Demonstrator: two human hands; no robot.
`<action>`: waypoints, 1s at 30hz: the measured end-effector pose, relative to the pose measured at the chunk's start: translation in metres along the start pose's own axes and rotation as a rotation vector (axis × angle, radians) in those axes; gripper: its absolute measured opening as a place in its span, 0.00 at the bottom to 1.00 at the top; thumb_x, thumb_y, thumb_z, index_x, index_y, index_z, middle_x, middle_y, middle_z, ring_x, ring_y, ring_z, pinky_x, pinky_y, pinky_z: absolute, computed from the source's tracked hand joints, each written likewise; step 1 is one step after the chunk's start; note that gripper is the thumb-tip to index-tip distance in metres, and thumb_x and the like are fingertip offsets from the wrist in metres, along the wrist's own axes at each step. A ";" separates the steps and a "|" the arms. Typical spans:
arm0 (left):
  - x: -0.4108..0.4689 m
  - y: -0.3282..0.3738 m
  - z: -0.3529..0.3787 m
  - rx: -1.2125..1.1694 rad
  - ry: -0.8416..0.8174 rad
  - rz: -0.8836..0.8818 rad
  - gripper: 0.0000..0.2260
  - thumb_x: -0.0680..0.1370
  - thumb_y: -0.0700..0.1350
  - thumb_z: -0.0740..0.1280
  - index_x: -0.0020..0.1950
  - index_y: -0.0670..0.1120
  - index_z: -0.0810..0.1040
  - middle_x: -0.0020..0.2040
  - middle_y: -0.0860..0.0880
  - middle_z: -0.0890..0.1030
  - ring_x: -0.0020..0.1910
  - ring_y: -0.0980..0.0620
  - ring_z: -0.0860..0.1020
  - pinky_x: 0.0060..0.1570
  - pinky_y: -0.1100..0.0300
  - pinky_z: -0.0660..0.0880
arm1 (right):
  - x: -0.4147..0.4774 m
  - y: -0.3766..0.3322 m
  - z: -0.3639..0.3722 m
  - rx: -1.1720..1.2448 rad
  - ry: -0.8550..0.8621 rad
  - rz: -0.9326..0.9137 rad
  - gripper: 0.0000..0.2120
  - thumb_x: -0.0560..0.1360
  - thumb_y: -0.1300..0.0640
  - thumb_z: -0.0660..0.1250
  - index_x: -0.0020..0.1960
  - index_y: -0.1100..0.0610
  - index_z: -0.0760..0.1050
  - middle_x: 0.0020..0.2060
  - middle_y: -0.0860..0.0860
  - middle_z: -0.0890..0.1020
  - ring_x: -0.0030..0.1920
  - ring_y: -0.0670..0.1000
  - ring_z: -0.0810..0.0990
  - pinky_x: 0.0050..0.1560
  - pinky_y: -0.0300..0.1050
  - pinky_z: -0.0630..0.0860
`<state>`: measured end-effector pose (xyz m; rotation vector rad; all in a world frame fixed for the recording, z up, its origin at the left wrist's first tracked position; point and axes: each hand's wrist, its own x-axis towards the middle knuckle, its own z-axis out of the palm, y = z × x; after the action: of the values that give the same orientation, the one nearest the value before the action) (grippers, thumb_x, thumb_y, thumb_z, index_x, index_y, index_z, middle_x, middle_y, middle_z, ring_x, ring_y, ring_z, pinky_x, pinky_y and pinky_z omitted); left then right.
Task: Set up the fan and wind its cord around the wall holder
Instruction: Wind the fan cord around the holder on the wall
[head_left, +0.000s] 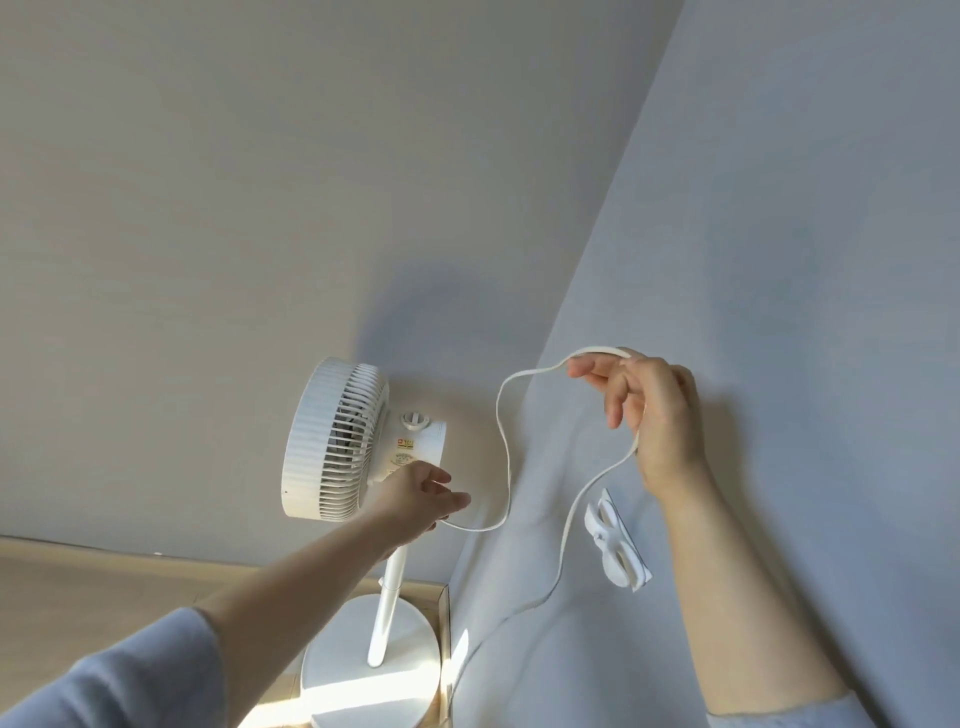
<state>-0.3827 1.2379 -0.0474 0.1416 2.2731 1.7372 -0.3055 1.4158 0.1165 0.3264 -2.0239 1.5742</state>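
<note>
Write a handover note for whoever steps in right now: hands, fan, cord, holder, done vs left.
Left hand: pinching the cord just behind the fan.
Right hand: holding a raised loop of cord; the rest trails down towards the floor.
Fan: upright on its base in the corner.
Wall holder: on the right wall, below the right hand, no cord on it.
Done: fan standing. Left: wind the cord around the holder.

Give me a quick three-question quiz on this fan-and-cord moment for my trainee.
1. True or false: the cord is already wound around the wall holder.
2. Which hand lifts the cord highest: A) left hand B) right hand?
3. Fill in: the fan stands on a round white ____.

Key: 1 false, it hangs loose between the hands; 2 B; 3 base.
</note>
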 end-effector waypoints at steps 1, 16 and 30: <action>0.004 0.004 0.003 0.015 0.005 0.026 0.23 0.67 0.51 0.76 0.58 0.45 0.76 0.51 0.48 0.82 0.49 0.46 0.82 0.52 0.49 0.80 | 0.002 -0.001 -0.001 0.018 0.002 -0.004 0.18 0.67 0.61 0.52 0.18 0.61 0.65 0.35 0.56 0.85 0.50 0.54 0.82 0.56 0.45 0.76; 0.067 0.060 0.050 -0.066 0.007 0.199 0.10 0.76 0.38 0.65 0.35 0.46 0.79 0.33 0.49 0.80 0.30 0.53 0.77 0.42 0.59 0.79 | 0.005 0.008 -0.021 0.064 0.041 0.016 0.21 0.67 0.61 0.53 0.17 0.56 0.68 0.29 0.55 0.82 0.43 0.55 0.81 0.46 0.41 0.79; 0.039 0.096 -0.060 -0.608 0.207 0.092 0.04 0.75 0.34 0.66 0.40 0.36 0.78 0.40 0.40 0.80 0.40 0.47 0.80 0.49 0.57 0.80 | -0.037 0.084 0.008 -0.412 -0.325 0.564 0.15 0.74 0.60 0.55 0.43 0.55 0.81 0.42 0.50 0.85 0.49 0.50 0.82 0.58 0.51 0.75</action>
<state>-0.4448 1.2178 0.0524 -0.0621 1.7708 2.5006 -0.3199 1.4266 0.0256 -0.1795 -2.8054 1.4072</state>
